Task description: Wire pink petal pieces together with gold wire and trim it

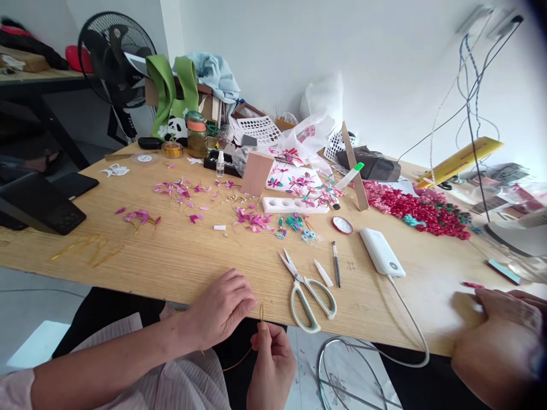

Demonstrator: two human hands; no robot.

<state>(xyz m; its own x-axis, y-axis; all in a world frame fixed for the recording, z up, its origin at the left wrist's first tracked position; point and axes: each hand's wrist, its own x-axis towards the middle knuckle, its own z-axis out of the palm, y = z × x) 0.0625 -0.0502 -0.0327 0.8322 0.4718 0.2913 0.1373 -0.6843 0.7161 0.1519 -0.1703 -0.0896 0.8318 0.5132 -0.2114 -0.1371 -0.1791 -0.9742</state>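
Observation:
My right hand (273, 359) is just off the table's front edge, thumb and fingertips pinched on a thin gold wire (262, 313). A narrow loop of this wire stands up above the fingertips, while its tail curves down to the left beneath my other arm. My left hand (222, 310) rests at the table edge left of the loop, fingers curled and closed; what they hold, if anything, is hidden. Closest on the right lie open scissors (305, 290) with pale handles, a small white tube (323, 273) and a black pen (336, 265).
Bent gold wires (88, 250) lie at left on the wooden table. Pink petals (252, 219) and teal pieces (294, 222) are scattered centrally. A white power bank (382, 252) trails a cable over the edge. Another person's hand (499, 324) is at right, near red flower clusters (423, 210).

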